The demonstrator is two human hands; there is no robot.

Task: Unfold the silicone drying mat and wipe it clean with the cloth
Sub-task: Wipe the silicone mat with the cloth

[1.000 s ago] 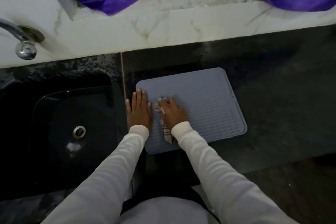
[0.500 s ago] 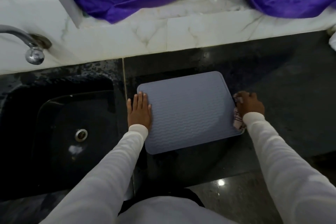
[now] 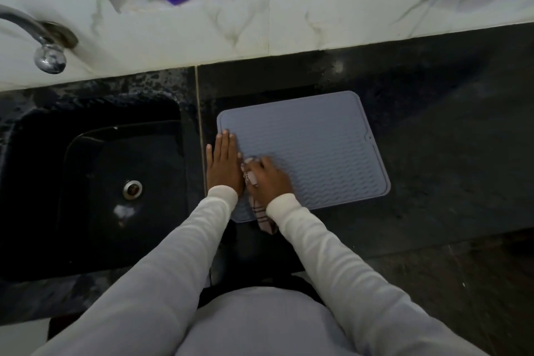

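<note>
Mat: silicone drying mat [image 3: 312, 150] is fully unfolded and lies flat on the dark tabletop [image 3: 448, 130], just to the right of the sink [image 3: 95, 182], ridged face up.
Step in hand: the wiping stage, by the look of it; unfolding is done, and the cloth is down on the mat's left part, near the front edge.
Left hand: left hand [image 3: 224, 165] is spread flat, fingers straight and together, pressing on the mat's left edge, partly over onto the tabletop, pinning it.
Right hand: right hand [image 3: 268, 178] has its fingers curled over the bunched cloth [image 3: 261, 212], pressing it onto the mat; a checked tail trails out behind the wrist past the front edge.
Hands together: touching or very nearly, side by side.
Next move calls for: a steady sweep to the right across the ridges, firm downward pressure, the left hand holding the mat so it won't slide.
Progress: can't tell how much of the surface is clean; no dirt shows in this dim light.
</note>
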